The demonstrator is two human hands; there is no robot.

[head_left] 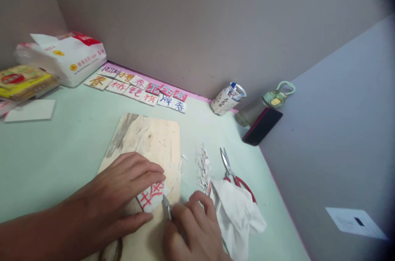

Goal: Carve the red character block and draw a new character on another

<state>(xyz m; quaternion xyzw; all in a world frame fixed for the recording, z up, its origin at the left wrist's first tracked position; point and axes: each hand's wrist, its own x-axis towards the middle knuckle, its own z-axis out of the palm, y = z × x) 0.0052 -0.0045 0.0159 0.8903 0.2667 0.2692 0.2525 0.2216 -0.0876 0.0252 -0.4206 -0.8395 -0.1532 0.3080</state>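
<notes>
A small white tile with red strokes (151, 196) lies on a pale wooden board (163, 137). My left hand (126, 191) rests over it, fingers apart, with the fingertips along its upper edge and the thumb at its lower edge. My right hand (193, 228) is closed round a craft knife (167, 206), whose blade tip points at the tile's right edge. The knife's handle is mostly hidden by the fingers. Thin pale shavings (203, 168) are heaped to the right of the board.
Red-handled scissors (228, 164) lie right, beside a crumpled white cloth (237, 215). Behind stand a can (224, 102), a bottle (251, 110) and a leaning phone (262, 126). Several lettered tiles (117, 87) line the back; tissues (77, 61) and a yellow packet (26, 82) are left.
</notes>
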